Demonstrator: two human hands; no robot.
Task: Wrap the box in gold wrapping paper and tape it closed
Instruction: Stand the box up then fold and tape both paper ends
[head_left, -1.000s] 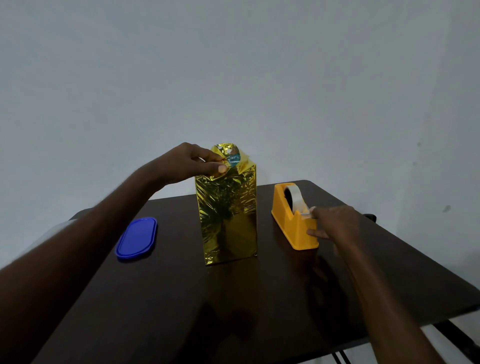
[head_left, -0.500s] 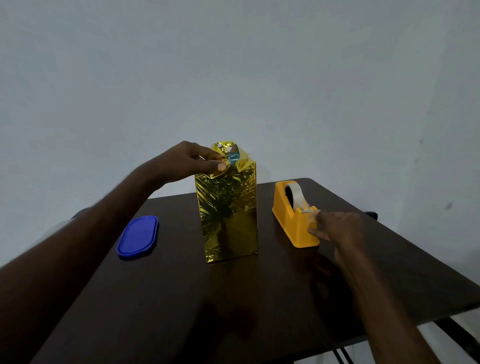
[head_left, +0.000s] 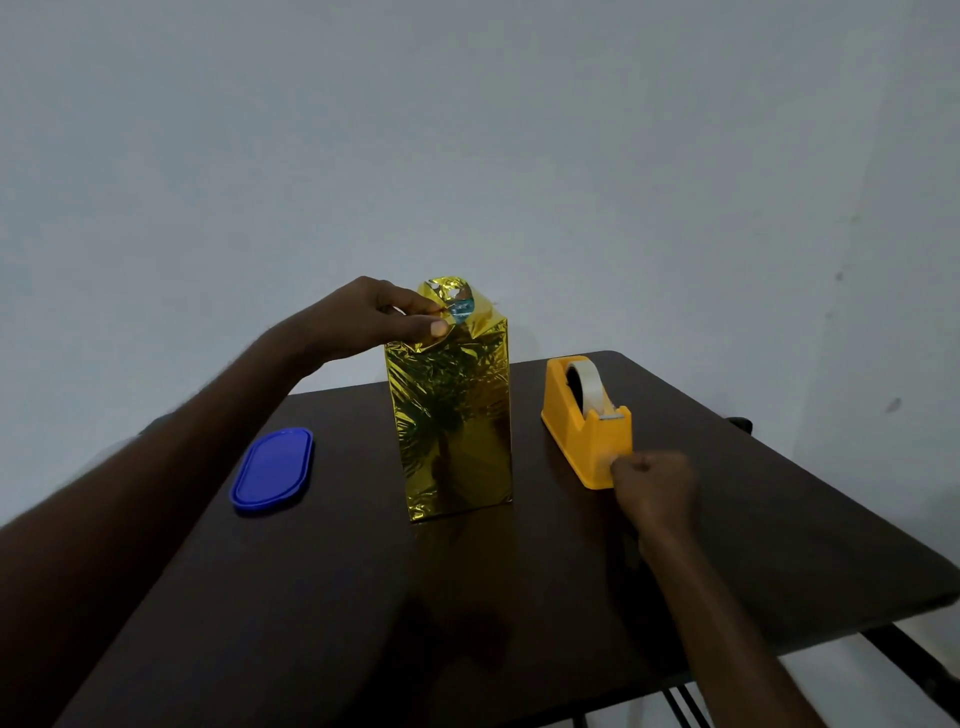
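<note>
Left hand (head_left: 371, 317) up at the top left edge of the tall upright box wrapped in crinkled gold foil paper (head_left: 451, 415), thumb and fingers pinching the folded paper there. Right hand (head_left: 655, 483) low at the near end of the dispenser, fingers curled with the tips together against its front face; whether a strip of tape sits between them cannot be told.

Then, left to right: flat blue oval plastic lid (head_left: 272, 470) lying on the dark brown table (head_left: 779, 519), well apart from the box. Gold-wrapped box standing near the table's middle, between lid and dispenser, its top flaps gathered but not flat, a bluish patch showing in the opening. Orange plastic tape dispenser (head_left: 584, 428) just right of the box, not touching it, with a roll of pale tape (head_left: 586, 379) seated in its cradle. Plain pale wall (head_left: 519, 130) behind everything.
</note>
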